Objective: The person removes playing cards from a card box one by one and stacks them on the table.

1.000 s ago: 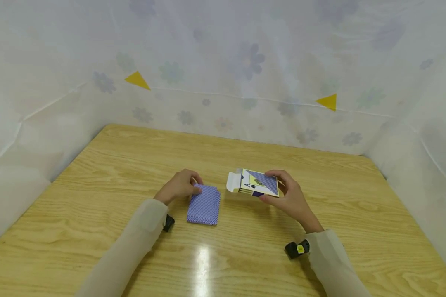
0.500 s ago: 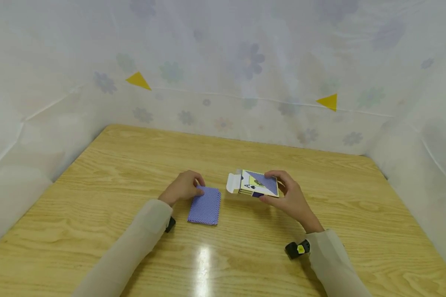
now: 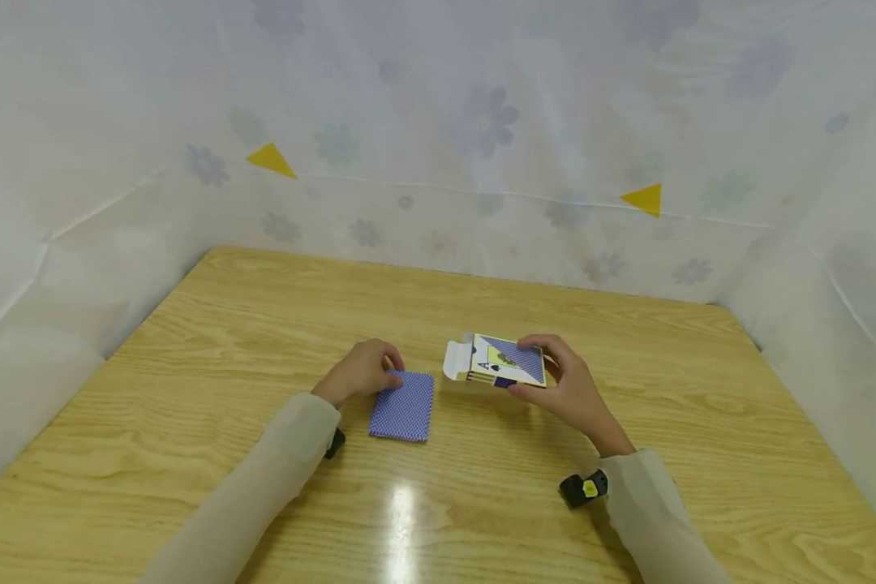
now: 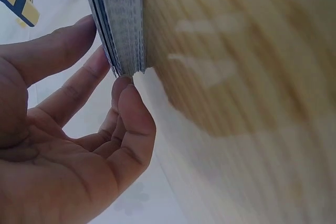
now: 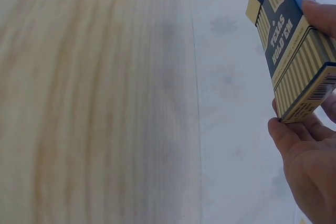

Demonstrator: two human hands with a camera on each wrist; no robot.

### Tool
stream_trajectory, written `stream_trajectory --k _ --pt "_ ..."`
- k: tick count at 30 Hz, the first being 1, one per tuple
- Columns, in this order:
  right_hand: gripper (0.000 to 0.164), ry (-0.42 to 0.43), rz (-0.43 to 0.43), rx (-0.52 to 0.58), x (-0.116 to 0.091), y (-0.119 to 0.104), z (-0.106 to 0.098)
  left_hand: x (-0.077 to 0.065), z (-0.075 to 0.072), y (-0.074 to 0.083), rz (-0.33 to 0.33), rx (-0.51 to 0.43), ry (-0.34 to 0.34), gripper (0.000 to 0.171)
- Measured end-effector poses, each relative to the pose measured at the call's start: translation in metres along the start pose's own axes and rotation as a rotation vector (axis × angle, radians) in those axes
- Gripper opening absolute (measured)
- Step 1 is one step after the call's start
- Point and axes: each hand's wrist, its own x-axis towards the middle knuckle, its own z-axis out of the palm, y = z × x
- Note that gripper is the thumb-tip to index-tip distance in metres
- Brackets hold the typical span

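My left hand (image 3: 358,371) was at the far left corner of the deck (image 3: 403,411), which lay backs up on the table (image 3: 482,519), left of the box (image 3: 511,361). My thumb (image 4: 65,46) sat on the top card and the other fingers were bent against the far end, so I had the deck in a corner pinch rather than a full grip. My right hand (image 3: 573,399) grasped the box by its closed end, thumb on the near side and fingers on the far side. I had it raised off the table, its flap (image 3: 457,360) out and pointing toward the deck, with a gap between the two.

The step, as I judged it, was to even up the deck. Up close the card ends looked slightly ragged, though the left wrist view was soft and I couldn't be sure how much. Doing it well called for straight, level pressure from the bent fingers along the whole end, and only a light thumb, since a heavy one could have dragged the top cards out of line. The long sides probably wanted the same care. On the right, a steady but gentle hold seemed best: too hard a squeeze might have bowed the box's mouth.
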Motion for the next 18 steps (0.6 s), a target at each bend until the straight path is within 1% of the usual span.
stream_trajectory --k 3,7,10,13,18 --pt "0.054 0.0 0.0 -0.001 0.0 0.0 0.0 -0.001 0.0 0.0 -0.001 -0.006 -0.008 0.016" --pt "0.054 -0.003 0.002 -0.002 0.0 0.001 0.0 -0.002 -0.002 -0.001 -0.019 -0.04 -0.01 0.018" --pt "0.054 -0.004 0.003 0.003 0.0 0.001 0.0 -0.002 -0.004 0.0 -0.025 -0.063 0.009 0.02" --pt "0.054 -0.005 -0.001 0.006 0.0 0.001 0.0 -0.001 -0.007 0.002 -0.013 -0.056 0.033 0.023" --pt "0.056 -0.014 -0.018 0.012 -0.001 0.002 0.001 -0.002 -0.01 0.013 0.015 -0.052 0.072 0.024"
